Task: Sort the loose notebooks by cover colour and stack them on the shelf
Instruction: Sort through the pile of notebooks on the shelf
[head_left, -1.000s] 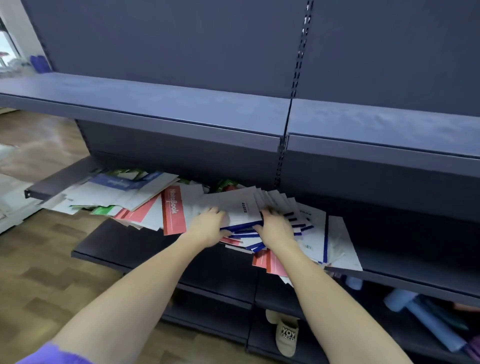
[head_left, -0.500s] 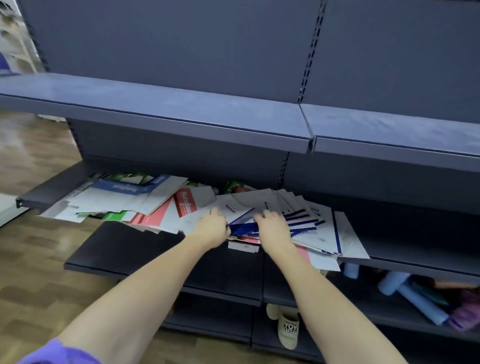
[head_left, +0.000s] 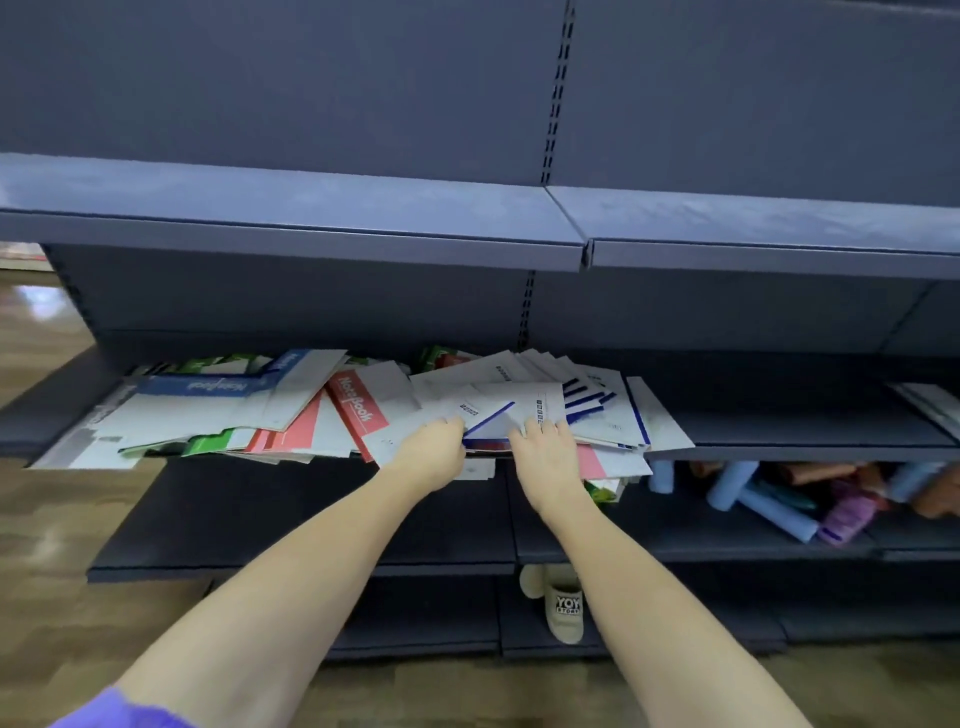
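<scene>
Two hands working the notebook heap (head_left: 332, 410), left hand (head_left: 431, 457) and right hand (head_left: 545, 452) each gripping blue-striped white notebooks (head_left: 519, 410), exact count unclear, rolled paper tubes (head_left: 769, 499) lying below.

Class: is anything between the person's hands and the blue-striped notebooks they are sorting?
Nothing visible. Both the left hand and right hand already rest on the blue-striped notebooks, though red notebooks lie mixed into the same pile.
</scene>
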